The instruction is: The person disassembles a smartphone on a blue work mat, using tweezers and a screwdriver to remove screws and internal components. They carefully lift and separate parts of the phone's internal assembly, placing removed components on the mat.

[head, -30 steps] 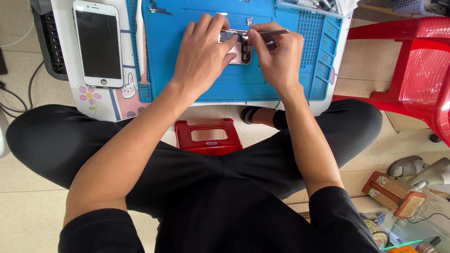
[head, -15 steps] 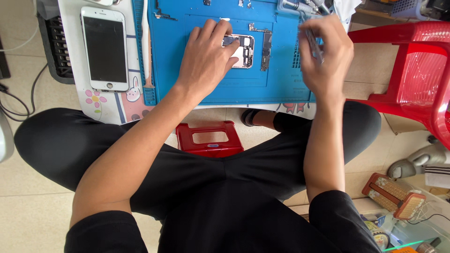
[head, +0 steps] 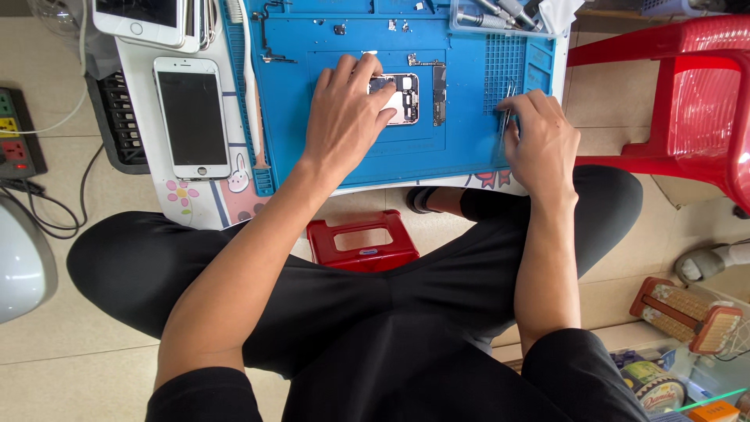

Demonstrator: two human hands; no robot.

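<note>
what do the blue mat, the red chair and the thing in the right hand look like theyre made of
Blue mat: looks like soft matte silicone or rubber, with moulded ridges and compartments. Red chair: glossy moulded plastic, going by the shine on its seat. The thin tool in the right hand: probably bare metal tweezers, slim and silvery, though too small to be sure.

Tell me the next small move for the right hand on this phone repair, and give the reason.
Probably bring the right hand with its tweezers over to the opened phone. The left hand rests on that phone, pinning it to the blue mat, while the tweezers sit away at the mat's ribbed right section. A small dark board lies just beside the phone, so approach carefully.
</note>
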